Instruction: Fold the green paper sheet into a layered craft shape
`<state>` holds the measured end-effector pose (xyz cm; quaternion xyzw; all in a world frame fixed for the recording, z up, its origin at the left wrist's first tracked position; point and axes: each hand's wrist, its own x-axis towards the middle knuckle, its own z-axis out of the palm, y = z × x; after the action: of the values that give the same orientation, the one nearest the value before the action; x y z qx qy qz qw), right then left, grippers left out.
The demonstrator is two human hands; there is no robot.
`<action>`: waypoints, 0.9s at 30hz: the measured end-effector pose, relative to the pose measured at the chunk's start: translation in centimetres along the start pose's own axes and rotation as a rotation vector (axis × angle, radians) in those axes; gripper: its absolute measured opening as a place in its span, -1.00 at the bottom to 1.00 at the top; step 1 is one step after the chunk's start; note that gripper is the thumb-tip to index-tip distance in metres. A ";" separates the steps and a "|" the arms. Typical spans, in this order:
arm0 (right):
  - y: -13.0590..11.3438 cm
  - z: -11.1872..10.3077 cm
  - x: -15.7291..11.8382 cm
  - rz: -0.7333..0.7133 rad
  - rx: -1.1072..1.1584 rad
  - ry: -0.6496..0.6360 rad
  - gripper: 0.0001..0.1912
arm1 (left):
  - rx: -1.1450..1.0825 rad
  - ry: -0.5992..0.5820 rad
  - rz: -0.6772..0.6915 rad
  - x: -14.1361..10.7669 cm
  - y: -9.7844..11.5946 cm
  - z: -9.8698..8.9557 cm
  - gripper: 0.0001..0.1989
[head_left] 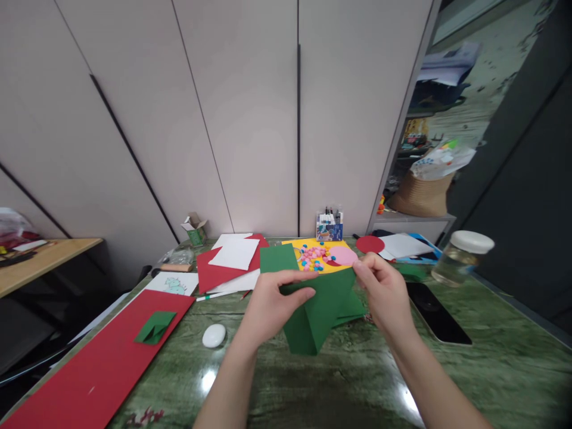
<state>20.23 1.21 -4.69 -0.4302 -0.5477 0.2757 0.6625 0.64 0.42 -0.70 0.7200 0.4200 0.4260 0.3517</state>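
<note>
A sheet of green paper (329, 298), with a fold along its lower part, is held up above the table between my two hands. My left hand (272, 301) pinches its upper left edge, thumb in front and fingers along the top. At the upper right corner my right hand (381, 286) grips the paper between thumb and forefinger. Just behind it lies a yellow sheet (290, 242) bearing pink, blue and yellow pompoms (313, 256) and a pink paper circle (344, 256). Another green piece (277, 258) lies beside the yellow sheet. More green paper shows partly hidden behind the held sheet.
A long red sheet (107, 363) with a folded green piece (154, 328) covers the left. A white oval object (214, 336) sits nearer the middle. On the right are a phone (438, 313) and a lidded jar (462, 259). A pen box (329, 226) stands at the back.
</note>
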 end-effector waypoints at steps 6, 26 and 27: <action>0.1 0.0 0.0 -0.009 0.018 0.005 -0.64 | -0.008 0.001 -0.002 0.0 -0.1 -0.1 -0.77; -0.1 -0.1 0.1 0.008 0.015 -0.006 -0.61 | -0.010 -0.005 0.014 0.0 -0.2 -0.2 -0.79; -0.1 0.0 0.0 0.008 0.018 -0.007 -0.62 | -0.009 -0.005 0.013 -0.1 -0.2 -0.2 -0.79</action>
<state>20.28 1.21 -4.61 -0.4253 -0.5457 0.2848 0.6635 0.38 0.46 -0.77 0.7223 0.4125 0.4282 0.3532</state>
